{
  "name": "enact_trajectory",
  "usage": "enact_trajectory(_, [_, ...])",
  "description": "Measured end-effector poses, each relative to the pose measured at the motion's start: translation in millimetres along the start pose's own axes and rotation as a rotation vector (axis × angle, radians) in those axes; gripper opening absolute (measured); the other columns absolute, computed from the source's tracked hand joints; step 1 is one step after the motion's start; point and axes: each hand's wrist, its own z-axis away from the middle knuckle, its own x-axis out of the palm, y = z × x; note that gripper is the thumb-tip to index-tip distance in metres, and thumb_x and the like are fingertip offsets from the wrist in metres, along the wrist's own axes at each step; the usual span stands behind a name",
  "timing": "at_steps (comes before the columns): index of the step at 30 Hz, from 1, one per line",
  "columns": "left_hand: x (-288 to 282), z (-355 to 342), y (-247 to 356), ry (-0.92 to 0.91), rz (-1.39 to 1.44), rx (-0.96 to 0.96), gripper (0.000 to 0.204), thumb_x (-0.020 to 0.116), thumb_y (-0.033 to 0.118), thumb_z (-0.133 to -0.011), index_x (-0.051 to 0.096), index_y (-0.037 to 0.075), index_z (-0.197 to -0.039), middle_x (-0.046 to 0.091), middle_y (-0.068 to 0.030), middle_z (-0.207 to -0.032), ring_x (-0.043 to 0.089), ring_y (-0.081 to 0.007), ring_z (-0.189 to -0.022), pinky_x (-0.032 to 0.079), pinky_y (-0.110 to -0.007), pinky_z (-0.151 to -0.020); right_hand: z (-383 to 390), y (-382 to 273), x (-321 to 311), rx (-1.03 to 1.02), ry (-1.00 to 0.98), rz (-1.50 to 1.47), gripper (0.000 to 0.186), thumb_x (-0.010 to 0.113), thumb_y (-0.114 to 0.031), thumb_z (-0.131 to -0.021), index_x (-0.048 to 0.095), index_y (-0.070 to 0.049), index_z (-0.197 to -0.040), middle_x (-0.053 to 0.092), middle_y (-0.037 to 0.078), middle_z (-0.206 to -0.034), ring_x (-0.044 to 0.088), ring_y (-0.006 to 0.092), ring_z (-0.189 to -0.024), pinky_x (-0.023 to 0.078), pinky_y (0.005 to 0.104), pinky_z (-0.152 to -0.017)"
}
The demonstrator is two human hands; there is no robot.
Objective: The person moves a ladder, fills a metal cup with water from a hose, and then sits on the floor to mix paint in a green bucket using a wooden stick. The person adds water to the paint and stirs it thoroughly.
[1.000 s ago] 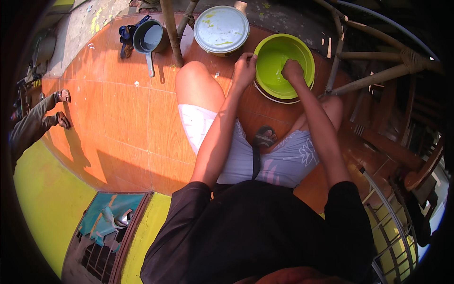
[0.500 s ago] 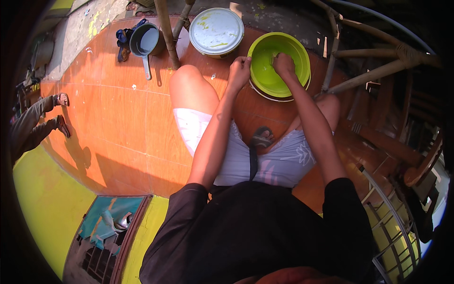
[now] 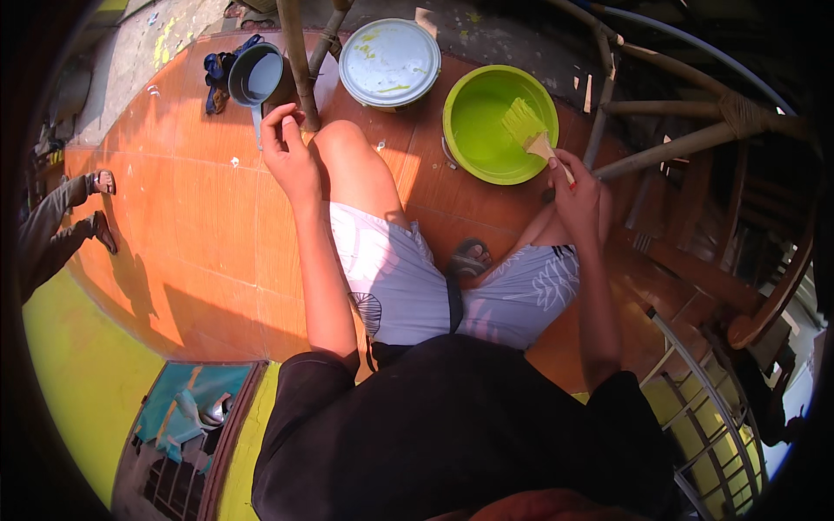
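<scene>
My right hand (image 3: 575, 193) grips the handle of a paintbrush (image 3: 538, 141) at the right rim of a yellow-green bucket (image 3: 448, 122). The brush is tilted, with its bristles coated in yellow-green paint over the bucket's opening. Paint (image 3: 486, 108) of the same colour covers the bucket's inside. Raised over my left knee, my left hand (image 3: 292, 156) has loosely bent fingers, apart, and holds nothing. It is nearest to the handle of a grey dipper (image 3: 257, 74) and a bamboo pole (image 3: 295, 61). A white lidded pail (image 3: 389, 62) with yellow paint smears stands left of the bucket.
Bamboo poles (image 3: 669, 108) form a frame on the right, beside the bucket. Dark blue sandals (image 3: 217, 74) lie next to the dipper. Another person's feet (image 3: 104, 208) are on the orange tiled floor (image 3: 208, 217) at left. A metal rack (image 3: 708, 382) stands at lower right.
My left hand has left the bucket's rim and moved left toward the dipper. My right hand has drawn back from inside the bucket, bringing the paintbrush up into view.
</scene>
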Motion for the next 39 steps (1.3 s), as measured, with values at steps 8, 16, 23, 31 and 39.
enact_trajectory(8, [-134.4,-92.7,-131.2,0.233,-0.684,-0.217,0.053,0.049,0.032,-0.094,0.043,-0.005,-0.132,0.047,-0.0213,-0.132,0.050,-0.0303,-0.114,0.037,-0.039,-0.101,-1.9,20.8,47.7,-0.351,0.229,0.013,0.027,0.055,-0.011,-0.095,0.063,0.003,-0.117,0.069,0.025,-0.091,0.068,0.0372,-0.082,0.051,0.0401,-0.068])
enact_trajectory(16, [-121.8,-155.2,-164.7,-0.282,-0.363,-0.711,0.054,0.028,0.047,-0.099,0.053,0.009,-0.127,0.059,-0.0051,-0.115,0.056,-0.0172,-0.099,0.043,-0.036,-0.082,-3.4,46.7,73.5,-0.245,0.162,0.108,0.028,0.054,-0.012,-0.096,0.064,0.005,-0.116,0.066,0.029,-0.096,0.067,0.0407,-0.087,0.052,0.0418,-0.072])
enact_trajectory(23, [-116.9,-153.8,-185.3,-0.238,-0.174,-0.630,0.044,0.039,0.043,-0.099,0.059,0.005,-0.107,0.064,-0.0049,-0.077,0.060,-0.0142,-0.059,0.047,-0.029,-0.051,-0.9,50.0,74.6,-0.117,0.084,0.089,0.030,0.055,-0.017,-0.096,0.065,0.004,-0.115,0.067,0.025,-0.084,0.065,0.0277,-0.065,0.049,0.0357,-0.061])
enact_trajectory(31, [-78.7,-125.4,-191.5,-0.105,-0.082,-0.578,0.045,0.049,0.057,-0.095,0.051,0.014,-0.081,0.036,0.0063,-0.053,0.034,-0.0052,-0.041,0.026,-0.022,-0.037,0.0,63.4,71.2,0.073,0.103,-0.231,0.032,0.056,-0.024,-0.097,0.067,0.004,-0.108,0.057,0.004,-0.063,0.051,0.0079,-0.058,0.038,0.0276,-0.053])
enact_trajectory(39, [-97.9,-61.1,-146.9,-0.076,-0.149,-0.551,0.047,0.048,0.059,-0.095,0.049,0.015,-0.079,0.030,0.0079,-0.051,0.028,-0.0036,-0.038,0.020,-0.022,-0.034,-10.3,74.5,56.5,0.267,-0.054,-0.480,0.029,0.052,-0.020,-0.097,0.067,0.005,-0.100,0.054,-0.001,-0.065,0.044,0.0054,-0.060,0.034,0.0219,-0.055])
